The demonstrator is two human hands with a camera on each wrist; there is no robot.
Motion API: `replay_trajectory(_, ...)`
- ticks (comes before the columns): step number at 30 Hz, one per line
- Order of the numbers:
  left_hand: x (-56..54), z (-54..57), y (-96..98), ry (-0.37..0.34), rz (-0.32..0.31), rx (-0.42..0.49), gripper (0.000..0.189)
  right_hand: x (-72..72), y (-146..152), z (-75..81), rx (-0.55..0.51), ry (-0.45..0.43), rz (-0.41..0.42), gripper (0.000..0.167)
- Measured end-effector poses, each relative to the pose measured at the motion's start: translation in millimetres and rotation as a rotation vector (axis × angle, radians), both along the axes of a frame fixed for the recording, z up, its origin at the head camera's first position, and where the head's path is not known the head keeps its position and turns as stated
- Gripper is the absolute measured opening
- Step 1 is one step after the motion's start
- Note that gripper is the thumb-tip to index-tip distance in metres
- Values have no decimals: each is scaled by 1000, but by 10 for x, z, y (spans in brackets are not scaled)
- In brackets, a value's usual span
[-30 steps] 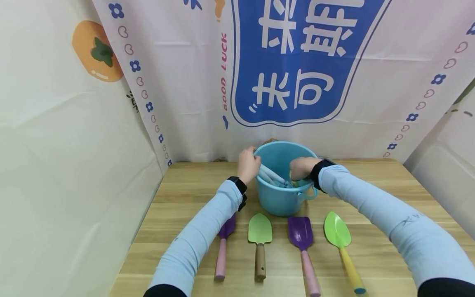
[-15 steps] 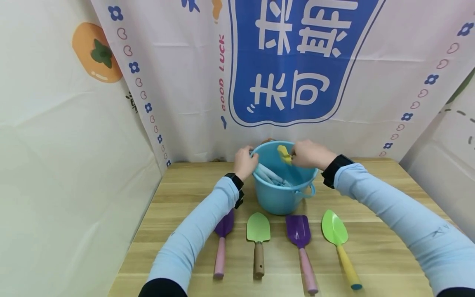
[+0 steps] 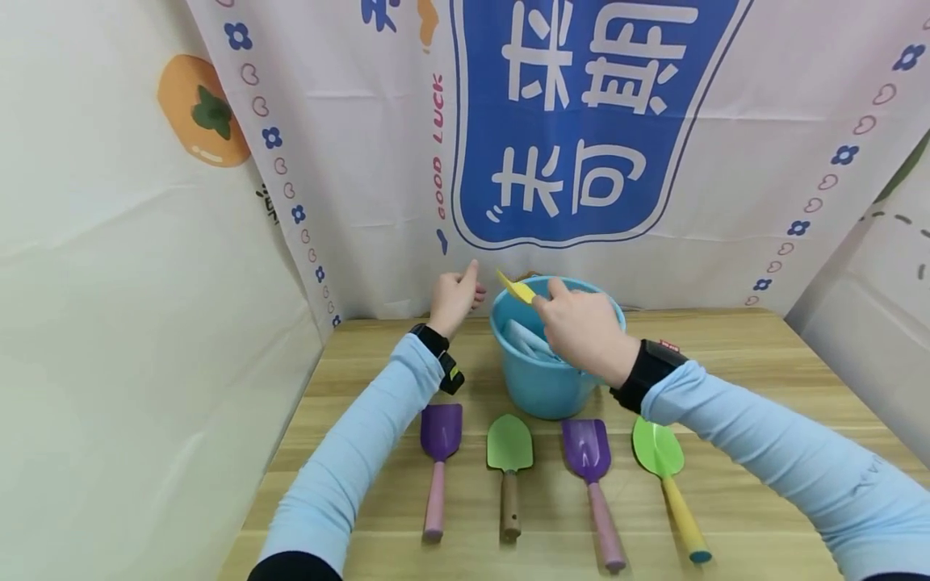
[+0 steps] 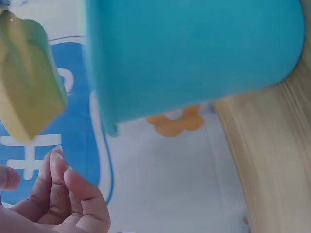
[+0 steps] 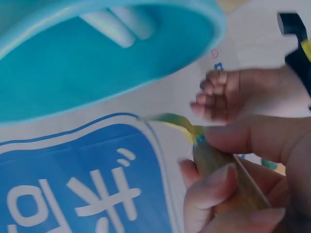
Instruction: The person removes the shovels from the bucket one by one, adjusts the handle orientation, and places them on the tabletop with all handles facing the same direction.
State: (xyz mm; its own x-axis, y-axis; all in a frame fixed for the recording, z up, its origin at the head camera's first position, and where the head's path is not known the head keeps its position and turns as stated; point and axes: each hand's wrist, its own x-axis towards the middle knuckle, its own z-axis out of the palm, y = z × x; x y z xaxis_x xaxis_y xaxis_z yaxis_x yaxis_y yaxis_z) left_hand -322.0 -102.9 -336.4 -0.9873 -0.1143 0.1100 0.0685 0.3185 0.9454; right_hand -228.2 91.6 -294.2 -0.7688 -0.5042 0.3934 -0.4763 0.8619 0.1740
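My right hand (image 3: 584, 327) is above the light blue bucket (image 3: 541, 391), holding a yellow trowel (image 3: 517, 290). In the right wrist view its fingers and thumb wrap the brown trowel handle (image 5: 221, 172), and the blade points toward the left hand. My left hand (image 3: 454, 300) is just left of the bucket, thumb raised and fingers slightly bent, with nothing in it. The left wrist view shows the yellow blade (image 4: 31, 90) close to those fingertips, apart from them. Pale blue-white handles (image 5: 114, 29) lean inside the bucket; their lower ends are hidden.
Laid out in front of the bucket are a purple scoop (image 3: 441, 429) with a pink handle, a green trowel (image 3: 509, 442), a second purple scoop (image 3: 585, 448) and a lime trowel (image 3: 657, 446) with a yellow handle. A printed cloth (image 3: 378, 202) hangs behind the wooden table (image 3: 378, 355).
The right hand has lifted the yellow trowel out of the bucket and moved it left over the rim. The left hand has let go of the bucket rim and shifted left.
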Motion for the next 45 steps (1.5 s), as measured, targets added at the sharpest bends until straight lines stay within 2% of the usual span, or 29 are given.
replay_trajectory(4, 101, 73, -59, -52, -20, 38, 55, 59, -150, -136, 38, 136, 56, 19)
replay_trajectory(10, 193, 114, -170, -69, -24, -1, 36, 63, -349, -315, 92, 334, 82, 19)
replay_trajectory(14, 199, 110, -286, -47, -10, -119, 36, 76, -501, -430, 98, 414, 75, 15)
replay_trajectory(17, 187, 102, -374, -25, -12, -252, 46, 104, -639, -496, 91, 367, 52, 18)
replay_trajectory(20, 166, 86, -464, -10, -16, -348, 54, 138, -781, -515, 52, 209, 55, 28)
replay_trajectory(23, 161, 78, -559, -28, -12, -391, 57, 163, -900, -464, -47, -90, 81, 35)
replay_trajectory(26, 159, 60, -661, -66, -16, -405, 54, 156, -977, -418, -175, -360, 96, 30)
replay_trajectory(30, 173, 44, -796, -117, -34, -456, 46, 82, -1028, -438, -332, -602, 123, 31)
replay_trajectory(33, 211, 54, -893, -144, -49, -502, 38, 9, -1042, -523, -468, -765, 120, 34)
replay_trajectory(37, 266, 44, -1031, -164, -56, -564, 33, -48, -1086, -711, -640, -990, 111, 37)
replay_trajectory(42, 307, -51, -1201, -201, -73, -648, 33, -25, -1255, -950, -857, -1308, 131, 35)
replay_trajectory(45, 329, -128, -1324, -202, -88, -680, 31, 24, -1408, -1062, -949, -1408, 151, 33)
